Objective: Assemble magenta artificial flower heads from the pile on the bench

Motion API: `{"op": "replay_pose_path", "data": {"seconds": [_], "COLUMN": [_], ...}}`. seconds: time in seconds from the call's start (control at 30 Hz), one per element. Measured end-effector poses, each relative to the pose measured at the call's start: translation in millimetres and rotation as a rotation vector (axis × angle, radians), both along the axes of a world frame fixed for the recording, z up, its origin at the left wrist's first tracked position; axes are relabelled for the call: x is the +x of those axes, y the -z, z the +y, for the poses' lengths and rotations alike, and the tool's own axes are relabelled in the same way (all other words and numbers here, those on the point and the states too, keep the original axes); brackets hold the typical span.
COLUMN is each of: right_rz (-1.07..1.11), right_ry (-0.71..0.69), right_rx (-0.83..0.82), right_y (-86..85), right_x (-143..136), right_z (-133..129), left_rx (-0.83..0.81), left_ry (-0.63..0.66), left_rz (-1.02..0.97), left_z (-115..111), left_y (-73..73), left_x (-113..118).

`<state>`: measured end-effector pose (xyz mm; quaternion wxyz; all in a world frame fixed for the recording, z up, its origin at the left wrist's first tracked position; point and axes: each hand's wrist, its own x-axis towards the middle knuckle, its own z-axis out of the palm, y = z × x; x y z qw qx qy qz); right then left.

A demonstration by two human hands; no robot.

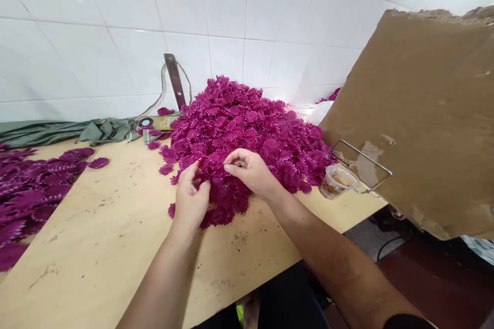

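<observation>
A big heap of magenta artificial flower pieces (247, 118) with toothed petals is piled on the table in front of me. At its near edge, my left hand (192, 198) is curled, thumb and fingers closed about a magenta flower piece (205, 168). To the right of it, my right hand (250, 170) makes a pinch, thumb against forefinger. Whatever sits between those fingertips is too small to make out against the same-coloured heap. Both hands are close together, a little above the pieces.
More flower pieces (46, 185) lie at the left. Green cloth (100, 129), a yellow object (164, 122) and an upright metal bar (175, 81) stand along the tiled wall. At right are a plastic cup (336, 181), a wire frame (380, 168) and a large cardboard sheet (424, 113).
</observation>
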<state>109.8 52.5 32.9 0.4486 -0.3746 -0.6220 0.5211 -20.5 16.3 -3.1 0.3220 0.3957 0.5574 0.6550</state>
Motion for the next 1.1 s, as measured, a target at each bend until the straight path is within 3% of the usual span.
{"op": "replay_pose_path", "data": {"seconds": [0.07,0.2,0.27,0.37,0.53,0.7,0.77,0.87,1.0,1.1], "right_rz": [-0.081,-0.209,-0.231,-0.19,-0.067,-0.075,-0.096,-0.107,-0.219,-0.32], "right_ry": [0.011,0.102,0.108,0.049,-0.002,-0.062,-0.025,0.146,0.369,0.382], "right_rx": [0.077,0.288,0.325,0.236,-0.024,-0.089,-0.08,-0.063,0.134,0.404], "right_y": [5.4,12.1,12.3,10.7,9.8,13.4,17.4,22.5,14.5,0.4], "right_x": [-5.6,-9.0,-9.5,-11.2,-16.6,-23.7,-22.9,-13.5,5.7,9.4], "right_z": [-4.0,-6.0,-7.6,-10.9,-12.5,-9.3,-2.0,17.7,36.6,25.1], "left_rx": [-0.038,-0.132,-0.122,-0.053,-0.038,-0.048,-0.051,-0.016,0.0,-0.001], "left_ry": [0.025,0.237,0.204,0.131,0.142,0.157,0.156,0.127,0.101,0.14], "left_rz": [-0.048,-0.204,-0.276,-0.355,-0.334,-0.258,-0.252,-0.313,-0.369,-0.334], "left_z": [-3.6,-7.7,-6.1,-2.9,-2.9,-5.2,-5.3,-4.6,-3.8,-3.3], "left_y": [-1.5,-8.9,-11.3,-12.3,-11.4,-10.2,-10.7,-12.3,-14.4,-13.9], "left_x": [-1.0,-0.4,0.1,-1.1,-3.2,-1.6,-1.6,-2.8,-2.7,-1.4]}}
